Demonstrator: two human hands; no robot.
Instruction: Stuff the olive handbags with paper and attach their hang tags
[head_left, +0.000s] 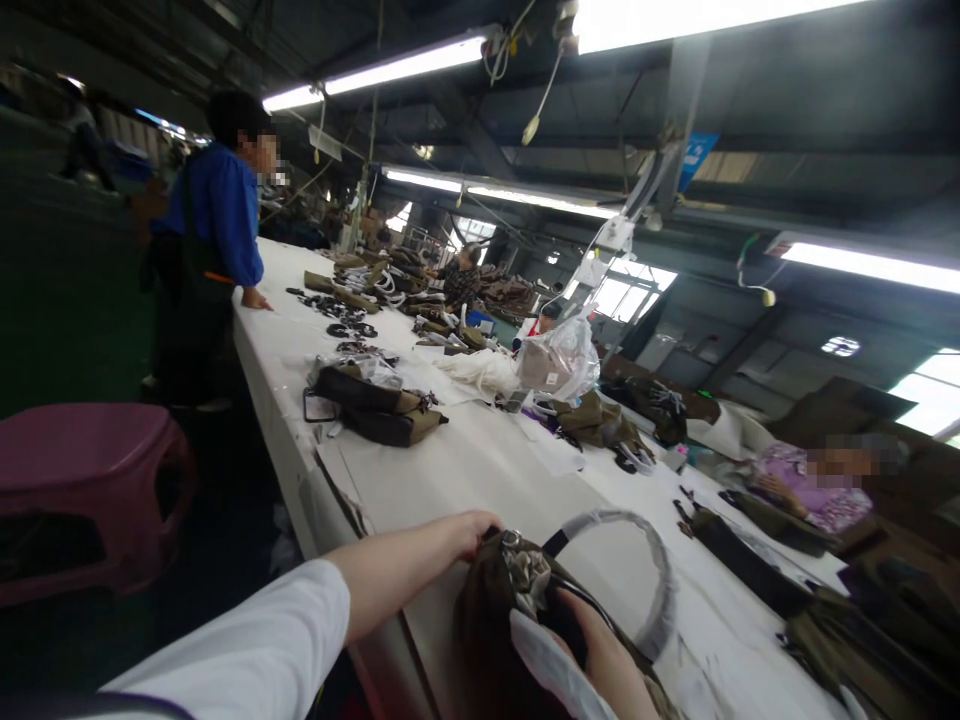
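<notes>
A dark olive-brown handbag (pixel 480 640) stands at the near edge of the table, its mouth open and a crumpled pale lining showing. My left hand (pixel 474 532) grips the bag's far upper corner, near a metal ring; most of its fingertips are hidden behind the fabric. On the other side, my right hand (pixel 600 640) is closed over the rim of the opening, its fingers partly out of sight inside. A curved handle (pixel 660 570) wrapped in clear or whitish covering arches up from the bag to the right. Pale wrapping hangs beside my right hand.
The long white table (pixel 420 480) holds folded dark bags (pixel 375 405), black straps (pixel 351 328) and a clear plastic bag (pixel 559 360). A person in blue (pixel 217 210) leans on its left edge. A pink stool (pixel 82 460) stands left. Another person (pixel 817 480) sits right, near more bags.
</notes>
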